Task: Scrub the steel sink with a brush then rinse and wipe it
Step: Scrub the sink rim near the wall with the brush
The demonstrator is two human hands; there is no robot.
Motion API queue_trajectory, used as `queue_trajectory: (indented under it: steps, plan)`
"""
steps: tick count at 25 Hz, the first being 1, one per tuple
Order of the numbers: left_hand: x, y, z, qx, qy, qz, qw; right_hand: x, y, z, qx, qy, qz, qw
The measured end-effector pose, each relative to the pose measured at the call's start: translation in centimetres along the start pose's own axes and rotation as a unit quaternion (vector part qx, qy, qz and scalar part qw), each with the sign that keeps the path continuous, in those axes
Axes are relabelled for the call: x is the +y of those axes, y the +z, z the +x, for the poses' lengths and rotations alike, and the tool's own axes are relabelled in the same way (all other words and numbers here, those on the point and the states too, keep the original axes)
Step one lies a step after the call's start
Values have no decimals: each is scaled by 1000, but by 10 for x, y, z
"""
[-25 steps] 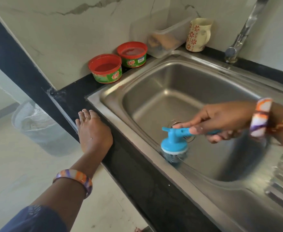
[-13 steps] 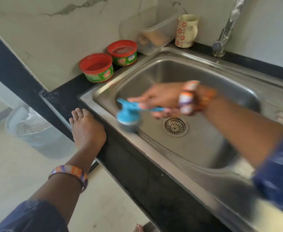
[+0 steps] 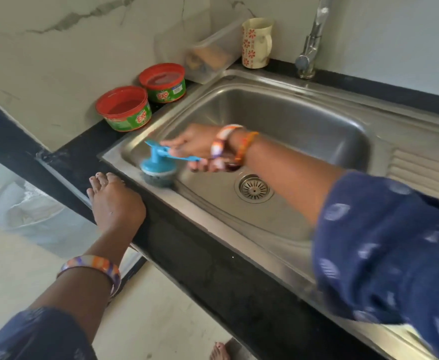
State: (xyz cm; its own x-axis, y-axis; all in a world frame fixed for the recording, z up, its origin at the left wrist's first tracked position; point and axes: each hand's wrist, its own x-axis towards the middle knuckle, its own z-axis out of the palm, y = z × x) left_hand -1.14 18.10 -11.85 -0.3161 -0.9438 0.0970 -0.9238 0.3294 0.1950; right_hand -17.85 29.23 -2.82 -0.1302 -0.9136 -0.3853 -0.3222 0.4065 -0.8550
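Steel sink (image 3: pixel 291 120) looks dry; scrubbing seems under way, with rinsing and wiping left. Right hand (image 3: pixel 195 144) has its fingers grasping the blue brush (image 3: pixel 158 167), pressed at the basin's near-left corner. Left hand (image 3: pixel 114 201) rests flat, fingers released, on the desk (image 3: pixel 213 268) edge.

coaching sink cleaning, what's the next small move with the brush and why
Probably drag the brush along the near wall toward the drain. The right hand grips it at the sink's near-left corner, and no water runs, so scrubbing seems unfinished.
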Motion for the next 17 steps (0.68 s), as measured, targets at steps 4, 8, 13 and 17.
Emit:
queue_trajectory:
  steps: [4, 8, 13, 17]
  plan:
    - [1, 0, -3, -1, 0, -15, 1000, 43, -54, -121, -158, 173, -55, 971]
    - [2, 0, -1, -3, -3, -14, 1000, 48, -55, -164, -157, 207, -91, 961]
    - [0, -4, -2, -12, 0, -1, 1000, 27, 1, -38, 43, -4, -58, 997]
    - [1, -4, -2, -8, -1, 8, 1000, 41, -21, -78, -13, 52, -42, 998]
